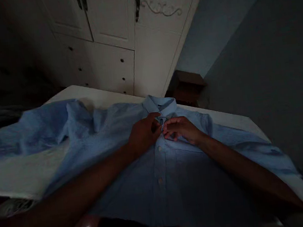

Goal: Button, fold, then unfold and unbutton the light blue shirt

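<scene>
A light blue button-up shirt lies front side up, its sleeves spread to both sides and its collar pointing away from me. Just below the collar, my left hand pinches the edge of the front placket between thumb and fingers. Close against it, my right hand grips the placket from the other side with its fingertips. The fabric between the two hands is lifted and bunched. Whether a button sits under the fingertips is hidden. Lower on the placket, a white button and another button show.
The shirt rests on a white table with angled far corners. Beyond it stands a white wardrobe with drawers and dark handles. A brown wooden piece of furniture stands by the grey wall. The room is dim.
</scene>
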A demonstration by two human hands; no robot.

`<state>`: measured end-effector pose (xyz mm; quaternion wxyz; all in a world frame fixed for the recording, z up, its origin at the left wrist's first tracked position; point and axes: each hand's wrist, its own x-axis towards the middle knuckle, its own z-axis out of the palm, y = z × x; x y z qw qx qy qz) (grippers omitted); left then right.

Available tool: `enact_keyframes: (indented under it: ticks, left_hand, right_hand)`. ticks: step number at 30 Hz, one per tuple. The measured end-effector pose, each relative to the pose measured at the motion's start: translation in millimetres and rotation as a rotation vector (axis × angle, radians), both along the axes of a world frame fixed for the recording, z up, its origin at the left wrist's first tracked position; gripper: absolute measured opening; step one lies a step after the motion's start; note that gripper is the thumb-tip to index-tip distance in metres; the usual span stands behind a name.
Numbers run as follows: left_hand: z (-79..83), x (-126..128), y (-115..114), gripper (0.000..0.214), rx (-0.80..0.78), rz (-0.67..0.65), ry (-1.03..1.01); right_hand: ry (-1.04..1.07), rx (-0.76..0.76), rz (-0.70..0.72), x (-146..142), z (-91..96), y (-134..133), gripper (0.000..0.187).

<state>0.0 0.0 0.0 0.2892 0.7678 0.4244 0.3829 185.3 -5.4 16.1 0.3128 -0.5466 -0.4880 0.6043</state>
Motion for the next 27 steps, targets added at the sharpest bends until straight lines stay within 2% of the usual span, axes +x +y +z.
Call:
enact_keyframes:
  ticks: [4,10,15,23,27]
  left_hand:
    - [-1.0,1.6,1.4,0.036,-0.081,0.043,-0.080]
    - [-1.5,-0.1,4.0,0.029,-0.076,0.116,-0.048]
    - [-3.9,-2.9,7.8,0.021,-0.036,0.072,0.003]
    - [-6.8,-5.3,15.2,0.029,-0.095,0.005,0.121]
    - [-9.2,-6.1,17.8,0.032,-0.085,-0.030,0.150]
  right_hand:
    - [-0.014,0.016,-0.003,-0.3,-0.8,0.7,0.025]
    - [-0.013,0.020,-0.003,1.3,0.3,1.4,0.025]
    - [-0.006,0.040,0.016,3.2,-5.8,2.3,0.027]
    - [-0.275,0.316,0.034,-3.3,-13.4,2.5,0.024]
    - [-0.303,0.412,0.041,-1.4,-19.6,4.7,0.024]
